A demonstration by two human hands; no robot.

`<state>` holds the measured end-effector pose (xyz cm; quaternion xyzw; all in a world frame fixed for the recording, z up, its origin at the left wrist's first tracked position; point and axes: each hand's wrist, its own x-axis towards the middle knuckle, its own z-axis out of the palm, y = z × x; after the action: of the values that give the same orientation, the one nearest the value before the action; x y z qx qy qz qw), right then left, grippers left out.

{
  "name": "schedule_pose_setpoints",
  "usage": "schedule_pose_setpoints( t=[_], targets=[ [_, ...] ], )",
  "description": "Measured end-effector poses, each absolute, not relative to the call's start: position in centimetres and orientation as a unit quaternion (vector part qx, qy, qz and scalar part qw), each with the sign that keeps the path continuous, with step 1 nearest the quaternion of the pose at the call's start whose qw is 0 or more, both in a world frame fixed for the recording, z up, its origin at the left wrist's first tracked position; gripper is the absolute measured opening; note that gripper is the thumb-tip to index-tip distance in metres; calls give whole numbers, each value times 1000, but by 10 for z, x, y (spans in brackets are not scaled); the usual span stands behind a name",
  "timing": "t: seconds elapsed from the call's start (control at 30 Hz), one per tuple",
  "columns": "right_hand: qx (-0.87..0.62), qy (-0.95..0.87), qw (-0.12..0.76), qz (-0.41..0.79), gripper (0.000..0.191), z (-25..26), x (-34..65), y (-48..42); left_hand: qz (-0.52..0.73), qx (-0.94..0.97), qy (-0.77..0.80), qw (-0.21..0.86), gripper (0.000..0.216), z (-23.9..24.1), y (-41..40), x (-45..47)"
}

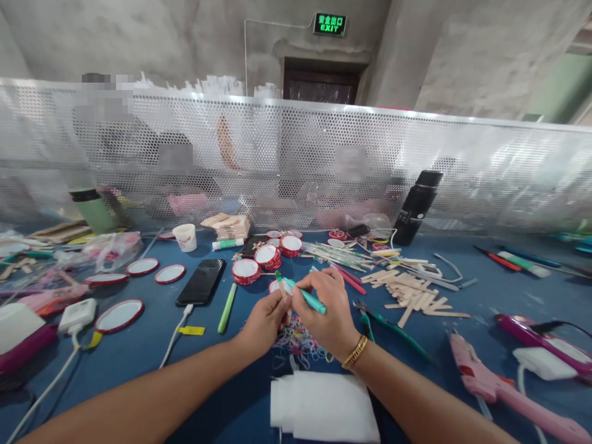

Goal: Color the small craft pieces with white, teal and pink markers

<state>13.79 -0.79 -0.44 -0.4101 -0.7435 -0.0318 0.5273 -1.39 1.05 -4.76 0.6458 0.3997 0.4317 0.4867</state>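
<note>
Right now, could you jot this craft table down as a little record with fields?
Surface: blue table
Left hand: pinches a green-tipped wooden stick
Right hand: holds a teal pen, tip at the stick
Under hands: coloured rubber bands
Right side: craft sticks, green-handled pliers, pink glue gun
Left side: black phone, red-rimmed round mirrors

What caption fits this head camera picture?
Right hand holds a teal pen to a stick in the left hand, above colourful rubber bands.
</note>
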Motion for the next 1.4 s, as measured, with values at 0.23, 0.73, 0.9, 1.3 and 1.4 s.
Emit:
schedule_pose_setpoints(
  t=[0.23,0.73,0.9,1.3,1.4],
  targets=[
    [-384,-748,540,-27,13,-4,135,-9,428,649,398,487,55,-49,10,-15],
    [-380,-748,544,-29,14,-5,134,-9,433,654,397,477,56,-43,8,-13],
    [-408,-743,530,-31,14,-6,136,-7,432,651,407,473,55,-38,7,-12],
    [-389,-752,532,-31,12,-4,133,-11,431,661,397,469,55,-39,6,-12],
    [-402,-747,528,-36,13,-3,134,-11,426,659,406,469,54,-39,6,-12]
  ],
)
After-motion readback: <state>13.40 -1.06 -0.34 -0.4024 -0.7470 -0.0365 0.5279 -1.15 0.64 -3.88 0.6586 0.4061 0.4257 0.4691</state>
